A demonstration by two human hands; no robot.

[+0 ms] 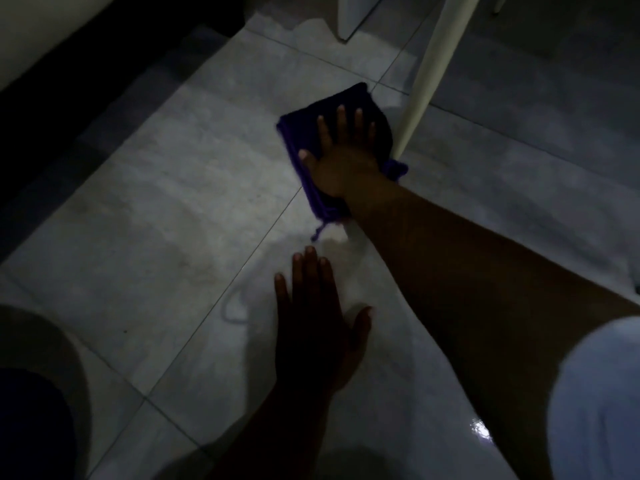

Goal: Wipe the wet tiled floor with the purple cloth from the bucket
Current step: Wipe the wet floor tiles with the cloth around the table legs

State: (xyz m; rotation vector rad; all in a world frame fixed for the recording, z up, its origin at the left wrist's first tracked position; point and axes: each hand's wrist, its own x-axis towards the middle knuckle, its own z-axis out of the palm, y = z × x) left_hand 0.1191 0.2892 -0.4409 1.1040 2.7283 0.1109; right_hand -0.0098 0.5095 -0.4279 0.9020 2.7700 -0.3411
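Nearest to me, low at the left edge, is my knee (38, 386), dark and mostly in shadow. To the right of it my left hand (320, 327) lies flat on the tiled floor (156, 202), palm down, fingers stretched out and thumb spread to the side, gripping nothing. The tiles around it shine with water, and a bright glint sits on the wet surface near my right forearm. Further out and slightly to the right, my right hand (341, 157) presses down flat on the purple cloth (298, 129), fingers straight and a little apart, so it pins the cloth to the floor rather than closing around it. The cloth is folded into a rough square and lies across a grout line, with a loose thread trailing from its near corner. Its right edge sits just beside a pale chair leg (429, 77) that slants down to the floor. At the far right my white sleeve (595, 400) fills the lower corner.
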